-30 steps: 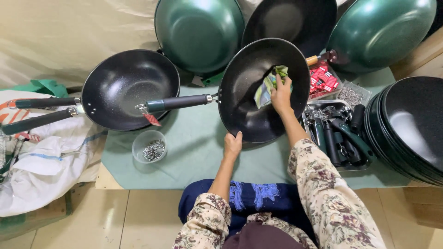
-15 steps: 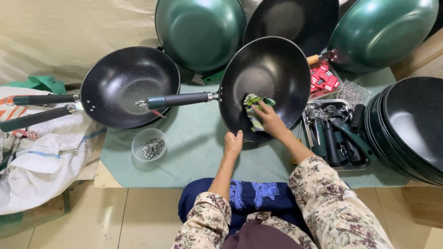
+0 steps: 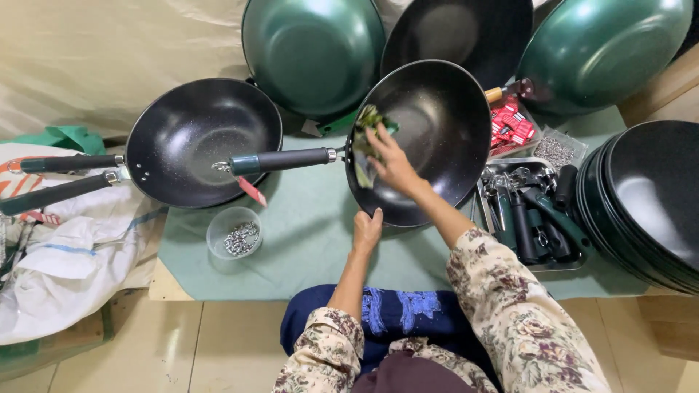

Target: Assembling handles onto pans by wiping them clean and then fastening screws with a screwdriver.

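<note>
Right now the wok (image 3: 429, 138) stands tilted on its edge on the desk (image 3: 306, 247), handle (image 3: 280, 161) pointing left toward a second wok (image 3: 200, 138). The left hand (image 3: 366, 231) clasps the wok's near rim, its grip closed on the edge. The right hand (image 3: 392, 161) presses a green cloth (image 3: 368, 135) against the wok's inner left wall, fingers clenched on it. A small bowl of screws (image 3: 234, 234) sits below the handle. A tray of tools (image 3: 535, 211) lies right of the wok.
</note>
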